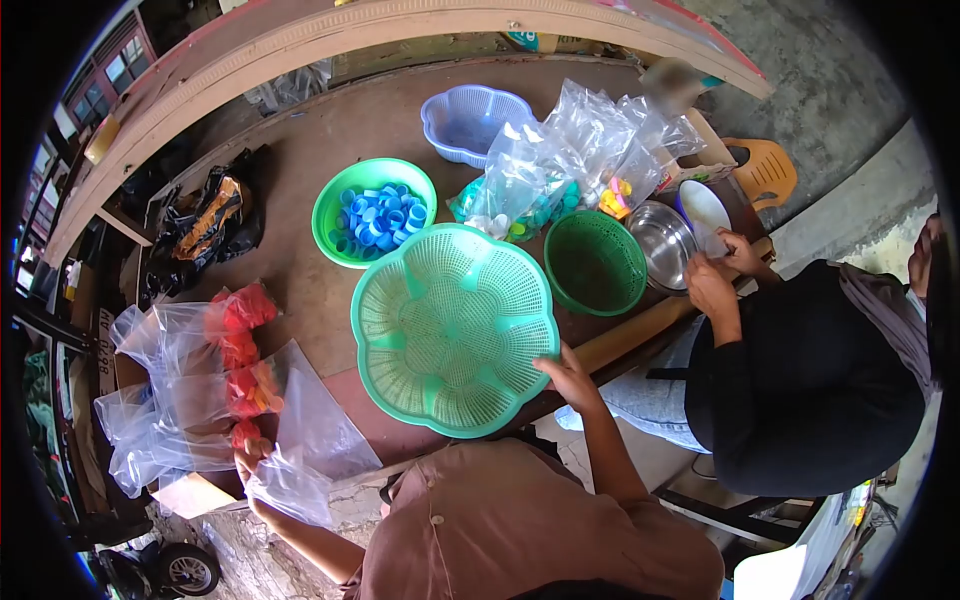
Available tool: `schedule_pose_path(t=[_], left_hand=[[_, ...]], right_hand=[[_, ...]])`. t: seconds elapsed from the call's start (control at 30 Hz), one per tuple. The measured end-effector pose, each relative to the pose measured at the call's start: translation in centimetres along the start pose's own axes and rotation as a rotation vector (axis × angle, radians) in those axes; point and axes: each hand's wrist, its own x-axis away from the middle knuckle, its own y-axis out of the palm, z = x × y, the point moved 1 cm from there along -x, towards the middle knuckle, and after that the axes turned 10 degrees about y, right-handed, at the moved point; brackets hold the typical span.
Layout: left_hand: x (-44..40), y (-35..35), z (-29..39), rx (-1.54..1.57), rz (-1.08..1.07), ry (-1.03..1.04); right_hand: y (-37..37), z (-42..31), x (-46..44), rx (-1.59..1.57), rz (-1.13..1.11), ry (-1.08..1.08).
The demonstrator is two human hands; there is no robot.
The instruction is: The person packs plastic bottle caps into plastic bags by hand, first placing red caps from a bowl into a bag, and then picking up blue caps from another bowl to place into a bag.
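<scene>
My right hand (572,380) grips the near right rim of a mint-green plastic basket (455,310), which has a scalloped edge and nothing in it. At the lower left, my left hand (254,462) is closed on a clear plastic bag (315,440) that hangs limp and flattened. Close to that hand lie clear bags with red pieces (240,350) in them, one also showing some orange and yellow pieces. Behind the mint basket stands a green bowl (322,215) full of blue caps (378,218).
A blue-purple basket (475,120), filled clear bags (570,140), a dark green basket (595,262) and a steel bowl (658,245) stand toward the right. Another person's hands (715,290) work beside them. A black bag (210,225) lies left; a wooden beam (400,25) crosses the back.
</scene>
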Motion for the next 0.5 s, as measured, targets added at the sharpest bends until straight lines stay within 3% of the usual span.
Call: schedule_pose_path(t=[0.07,0.27,0.4,0.5], left_hand=[[-0.2,0.4,-0.2,0.026,-0.026,0.003],[-1.0,-0.3,0.3,0.088,-0.108,0.031],[-2.5,1.9,-0.2,0.117,-0.174,0.045],[-3.2,1.2,0.2,0.133,-0.228,0.058]], right_hand=[[0.0,1.0,-1.1,-0.014,0.0,-0.003],[5.3,-3.1,-5.3,-0.375,-0.29,0.058],[9.5,-9.8,-11.9,-0.403,-0.333,-0.078],[11.9,-11.8,-20.9,-0.516,-0.246,-0.106]])
